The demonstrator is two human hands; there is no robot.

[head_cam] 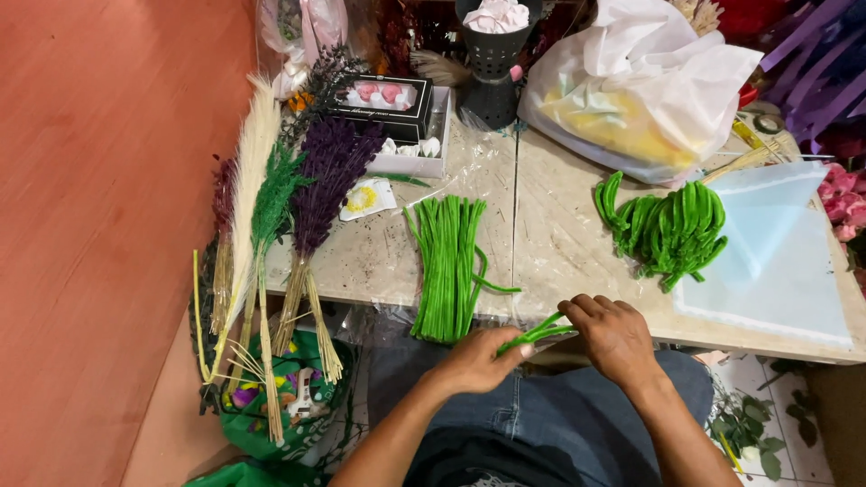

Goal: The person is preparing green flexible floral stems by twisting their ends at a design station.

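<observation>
Both my hands hold a green fuzzy pipe cleaner (541, 332) just below the table's near edge, above my lap. My left hand (474, 361) pinches its lower end; my right hand (613, 334) curls around its upper end. A bundle of straight green pipe cleaners (446, 266) lies on the table in front of my left hand. A heap of bent, hooked green pipe cleaners (667, 230) sits further right, beyond my right hand.
Dried stems in white, green and purple (298, 198) hang over the table's left edge. A box of small flowers (401, 117), a black pot (493, 63), a white plastic bag (631, 90) and pale blue paper (776, 261) crowd the worn tabletop (550, 243).
</observation>
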